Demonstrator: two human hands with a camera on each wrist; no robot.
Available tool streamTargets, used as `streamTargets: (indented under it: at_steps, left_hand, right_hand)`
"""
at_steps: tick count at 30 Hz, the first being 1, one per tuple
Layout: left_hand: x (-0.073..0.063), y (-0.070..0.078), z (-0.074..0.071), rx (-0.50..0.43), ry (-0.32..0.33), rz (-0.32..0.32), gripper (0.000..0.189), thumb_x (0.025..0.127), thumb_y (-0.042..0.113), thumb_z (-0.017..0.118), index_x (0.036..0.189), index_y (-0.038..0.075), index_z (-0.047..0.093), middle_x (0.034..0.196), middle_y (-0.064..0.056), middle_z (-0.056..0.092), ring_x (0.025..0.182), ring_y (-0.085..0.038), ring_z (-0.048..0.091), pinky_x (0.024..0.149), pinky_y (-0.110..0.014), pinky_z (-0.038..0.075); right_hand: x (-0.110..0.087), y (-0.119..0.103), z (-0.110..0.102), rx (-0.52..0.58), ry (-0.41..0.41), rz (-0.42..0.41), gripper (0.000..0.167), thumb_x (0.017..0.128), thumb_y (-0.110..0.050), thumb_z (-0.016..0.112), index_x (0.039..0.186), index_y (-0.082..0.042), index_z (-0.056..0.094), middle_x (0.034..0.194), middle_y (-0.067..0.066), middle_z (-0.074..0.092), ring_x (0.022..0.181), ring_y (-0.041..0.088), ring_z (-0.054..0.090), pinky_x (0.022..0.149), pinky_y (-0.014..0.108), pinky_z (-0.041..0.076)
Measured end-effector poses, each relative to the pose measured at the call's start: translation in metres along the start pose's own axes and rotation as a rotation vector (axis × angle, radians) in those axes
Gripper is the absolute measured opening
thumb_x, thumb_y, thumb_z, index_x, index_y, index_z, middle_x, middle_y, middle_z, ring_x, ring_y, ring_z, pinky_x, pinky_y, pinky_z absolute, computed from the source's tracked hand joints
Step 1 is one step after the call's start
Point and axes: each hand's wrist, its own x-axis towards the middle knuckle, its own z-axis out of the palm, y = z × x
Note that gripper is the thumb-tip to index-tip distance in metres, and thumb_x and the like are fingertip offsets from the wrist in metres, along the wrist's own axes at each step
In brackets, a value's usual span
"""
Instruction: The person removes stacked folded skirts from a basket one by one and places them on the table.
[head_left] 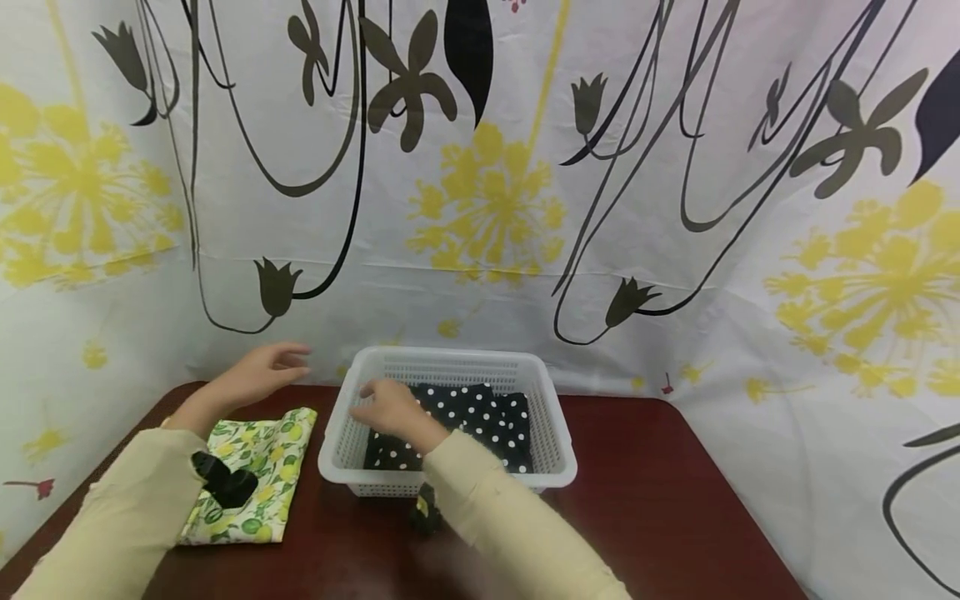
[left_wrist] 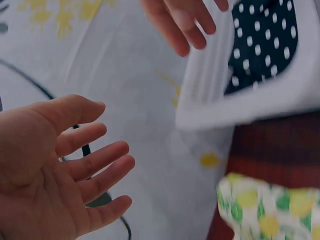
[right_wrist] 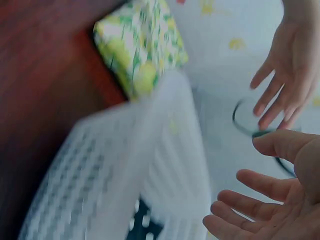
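A white plastic basket [head_left: 457, 357] stands on the table, and inside it lies a black cloth with white dots [head_left: 480, 412]. To its left is a folded cloth with a lemon print [head_left: 281, 479], partly hidden behind the left forearm. My left hand [head_left: 258, 373] hovers over the far side of the lemon cloth, fingers spread loosely and holding nothing, as the left wrist view shows. Over the left part of the basket is my right hand [head_left: 397, 412]; its relaxed fingers [right_wrist: 240, 200] hold nothing in the right wrist view.
The dark red-brown table [head_left: 630, 492] extends to the right of the basket. Behind it hangs a white curtain [head_left: 465, 308] with yellow and grey flower prints, close to the basket's back rim. Black wrist straps [head_left: 228, 483] show on the sleeves.
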Motion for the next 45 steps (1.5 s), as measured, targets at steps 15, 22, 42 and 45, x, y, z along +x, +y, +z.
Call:
streamTargets:
  at_steps: [15,22,42,45]
  left_hand:
    - [0.040,0.030,0.026,-0.096,-0.082,0.004,0.047,0.093,0.017,0.050,0.129,-0.011,0.041,0.119,-0.034,0.049,0.106,-0.043,0.050,0.084,-0.052,0.044]
    - [0.068,0.035,0.040,-0.196,-0.165,-0.144,0.051,0.094,0.022,0.047,0.136,-0.005,0.036,0.132,-0.031,0.039,0.116,-0.041,0.045,0.092,-0.055,0.037]
    - [0.096,0.017,0.109,-0.467,-0.008,-0.559,0.048,0.092,0.007,0.040,0.133,-0.016,0.026,0.133,-0.035,0.029,0.121,-0.049,0.033,0.097,-0.055,0.033]
    - [0.097,0.017,0.121,-0.347,-0.012,-0.547,0.041,0.086,0.005,0.047,0.122,-0.016,0.042,0.125,-0.033,0.041,0.116,-0.046,0.041,0.092,-0.054,0.038]
  right_hand:
    - [0.000,0.072,-0.070,0.090,-0.010,0.120,0.043,0.087,-0.021,0.059,0.120,0.007,0.054,0.117,0.019,0.055,0.102,0.031,0.055,0.085,0.040,0.046]
    - [0.004,0.100,-0.110,0.046,0.032,0.201,0.040,0.088,-0.018,0.058,0.119,0.006,0.055,0.113,0.019,0.057,0.089,0.028,0.057,0.074,0.036,0.049]
    - [-0.001,0.174,-0.111,0.332,0.070,0.545,0.043,0.088,-0.017,0.054,0.121,0.010,0.046,0.115,0.029,0.052,0.105,0.040,0.052,0.084,0.050,0.045]
    - [0.024,0.221,-0.090,0.340,0.138,0.485,0.033,0.083,-0.015,0.063,0.107,0.005,0.056,0.101,0.018,0.058,0.088,0.029,0.058,0.074,0.041,0.049]
